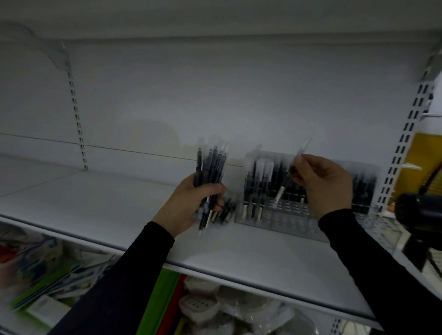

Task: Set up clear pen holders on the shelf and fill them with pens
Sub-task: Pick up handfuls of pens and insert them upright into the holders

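Note:
A clear pen holder (275, 223) with a grid of slots stands on the white shelf (93, 200), and several dark pens fill its back rows. My left hand (188, 203) grips a bundle of dark pens (212, 174) upright, just left of the holder. Above the holder's slots, my right hand (324, 186) pinches a single pen (287, 179), tilted with its lower end near the grid. A second clear holder (373, 217) with pens stands further right, partly hidden behind my right arm.
The shelf stretches bare to the left of my hands. A dark fan (424, 207) stands at the right edge beside a slotted upright (404, 138). Below the shelf lie white containers (224, 315) and coloured packets (48, 274).

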{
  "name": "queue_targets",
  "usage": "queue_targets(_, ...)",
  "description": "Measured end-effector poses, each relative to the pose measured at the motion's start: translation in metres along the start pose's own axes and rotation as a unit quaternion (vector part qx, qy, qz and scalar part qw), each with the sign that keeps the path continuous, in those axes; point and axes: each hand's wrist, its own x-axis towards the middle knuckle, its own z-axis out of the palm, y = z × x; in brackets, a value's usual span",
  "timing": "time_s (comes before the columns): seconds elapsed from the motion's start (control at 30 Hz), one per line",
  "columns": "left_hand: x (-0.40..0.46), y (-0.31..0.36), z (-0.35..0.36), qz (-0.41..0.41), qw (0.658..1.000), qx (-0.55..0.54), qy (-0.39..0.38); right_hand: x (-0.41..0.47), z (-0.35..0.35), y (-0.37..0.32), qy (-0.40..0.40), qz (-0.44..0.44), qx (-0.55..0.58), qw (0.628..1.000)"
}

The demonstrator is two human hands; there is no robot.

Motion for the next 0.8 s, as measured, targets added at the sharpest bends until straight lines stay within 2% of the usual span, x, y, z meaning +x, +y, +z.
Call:
queue_targets(0.13,0.010,0.002,0.014,-0.005,0.999,-0.015,0.033,0.009,-0.012,0.012,0.003,-0.010,-0.060,0.998)
queue_targets(0.3,0.022,-0.001,0.026,0.013,0.998,-0.045,0.034,0.021,-0.008,0.020,-0.012,-0.022,-0.102,0.994)
queue_targets(0.47,0.023,-0.008,0.028,0.019,0.999,-0.022,0.034,0.030,0.001,0.023,-0.028,-0.047,-0.154,0.987)
queue_targets(0.63,0.020,-0.008,0.027,0.028,0.999,-0.016,0.021,0.029,0.003,0.028,-0.081,-0.055,-0.216,0.971)
queue_targets(0.8,0.018,-0.007,0.028,0.029,0.999,-0.008,0.017,0.024,0.006,0.031,-0.149,-0.070,-0.312,0.936)
